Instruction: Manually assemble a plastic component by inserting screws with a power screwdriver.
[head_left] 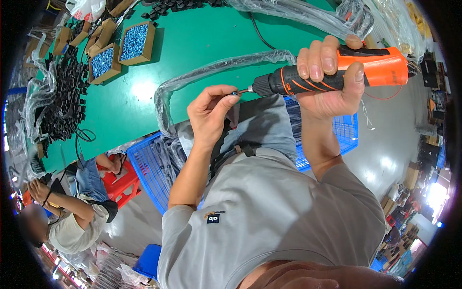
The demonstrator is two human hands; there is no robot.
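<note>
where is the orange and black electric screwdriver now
In the head view, the orange-and-black electric screwdriver is in the upper right, gripped by the right hand, its bit pointing left toward the left hand.

Orange-and-black power screwdriver (337, 81) — nearly level, slim bit (244, 90) pointing left, small dark piece (235, 93) at its tip

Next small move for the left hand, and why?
Probably seat the small dark piece squarely on the bit before moving the power screwdriver. The left hand pinches that piece right at the bit's tip, while the right hand holds the tool roughly level. The fingers partly hide the contact, so I can't tell whether it's seated.
</note>
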